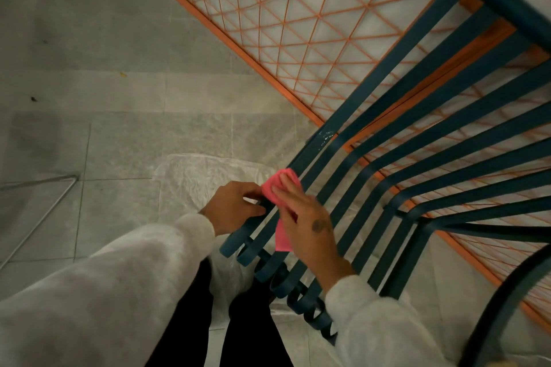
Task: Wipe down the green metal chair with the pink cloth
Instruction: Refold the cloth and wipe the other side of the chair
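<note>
The green metal chair (432, 140) fills the right half of the view, its long flat slats running from the curled front edge near my legs up to the backrest top at the upper right. A pink cloth (281, 185) is wrapped over the leftmost slats near that curled edge. My right hand (304, 217) lies flat on the cloth, pressing it against the slats. My left hand (235, 205) grips the outer slat just left of the cloth, fingers touching the cloth's edge.
An orange wire-grid frame (298, 24) lies behind and under the chair. A clear plastic sheet (196, 179) covers the grey floor tiles beneath my hands. A thin metal leg (44, 211) stands at the left. My dark-trousered legs are at the bottom.
</note>
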Tool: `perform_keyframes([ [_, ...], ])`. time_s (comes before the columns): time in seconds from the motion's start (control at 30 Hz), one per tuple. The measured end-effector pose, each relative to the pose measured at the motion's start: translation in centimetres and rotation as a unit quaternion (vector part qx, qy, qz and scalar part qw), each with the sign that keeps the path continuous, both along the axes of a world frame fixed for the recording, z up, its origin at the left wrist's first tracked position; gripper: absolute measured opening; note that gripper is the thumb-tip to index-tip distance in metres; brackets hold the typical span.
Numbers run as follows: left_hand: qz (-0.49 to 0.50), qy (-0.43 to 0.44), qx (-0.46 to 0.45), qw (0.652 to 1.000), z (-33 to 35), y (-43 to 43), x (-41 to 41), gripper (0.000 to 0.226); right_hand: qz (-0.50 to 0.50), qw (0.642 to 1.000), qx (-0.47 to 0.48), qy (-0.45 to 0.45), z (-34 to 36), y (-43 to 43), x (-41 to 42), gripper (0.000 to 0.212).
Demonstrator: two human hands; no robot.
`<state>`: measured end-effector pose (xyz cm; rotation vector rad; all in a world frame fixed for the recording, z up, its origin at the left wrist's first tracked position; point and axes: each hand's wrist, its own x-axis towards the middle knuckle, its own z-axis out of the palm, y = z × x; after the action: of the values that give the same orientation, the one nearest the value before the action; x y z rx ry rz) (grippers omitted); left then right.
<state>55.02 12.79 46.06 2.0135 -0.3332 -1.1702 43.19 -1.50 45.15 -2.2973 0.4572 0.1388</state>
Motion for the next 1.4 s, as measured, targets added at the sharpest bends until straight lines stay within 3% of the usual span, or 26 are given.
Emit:
perform_keyframes([
  [0.1,0.015,0.02,0.005,1.0,-0.1,0.1,-0.2,0.034,0.031,0.999,-0.013,-0.004,0.0,-2.8,-0.1,0.043],
  [0.3,0.021,0.024,0.005,0.999,0.1,-0.1,-0.3,0.037,-0.08,0.994,-0.073,-0.023,0.0,-4.0,3.7,0.04],
  [0.43,0.021,0.022,0.012,0.999,0.1,0.0,-0.3,0.031,0.023,0.997,-0.075,-0.008,-0.4,0.1,0.8,0.046],
  [0.53,0.029,0.037,0.019,0.999,0.1,0.1,-0.3,0.028,0.036,0.999,-0.03,-0.02,0.0,-1.2,0.0,0.044],
  [0.63,0.025,0.043,0.017,0.999,0.3,-0.2,-0.1,0.03,0.052,0.997,-0.057,-0.025,0.4,-4.1,1.4,0.043],
  [0.8,0.003,0.037,0.029,0.999,0.7,-0.4,0.1,0.03,-0.044,0.996,-0.073,-0.011,0.0,-4.6,4.0,0.041],
  [0.97,-0.006,0.023,0.049,0.999,1.0,-0.9,0.3,0.03,0.002,0.998,0.062,0.01,0.6,-2.1,1.8,0.042],
  [1.03,-0.009,0.019,0.056,0.998,1.0,-1.3,0.3,0.033,-0.028,0.986,0.163,0.029,2.1,-3.3,1.9,0.042],
  [1.1,-0.004,0.016,0.057,0.998,1.0,-1.9,0.3,0.035,-0.081,0.974,0.205,0.042,3.8,-5.5,2.8,0.04],
  [1.27,0.0,-0.023,0.038,0.999,1.2,-4.9,1.4,0.035,-0.205,0.965,0.164,-0.013,5.7,-12.3,5.8,0.036],
  [1.4,-0.024,-0.03,0.044,0.998,1.3,-6.7,2.4,0.037,-0.182,0.98,0.057,-0.057,5.3,-16.2,8.4,0.046],
])
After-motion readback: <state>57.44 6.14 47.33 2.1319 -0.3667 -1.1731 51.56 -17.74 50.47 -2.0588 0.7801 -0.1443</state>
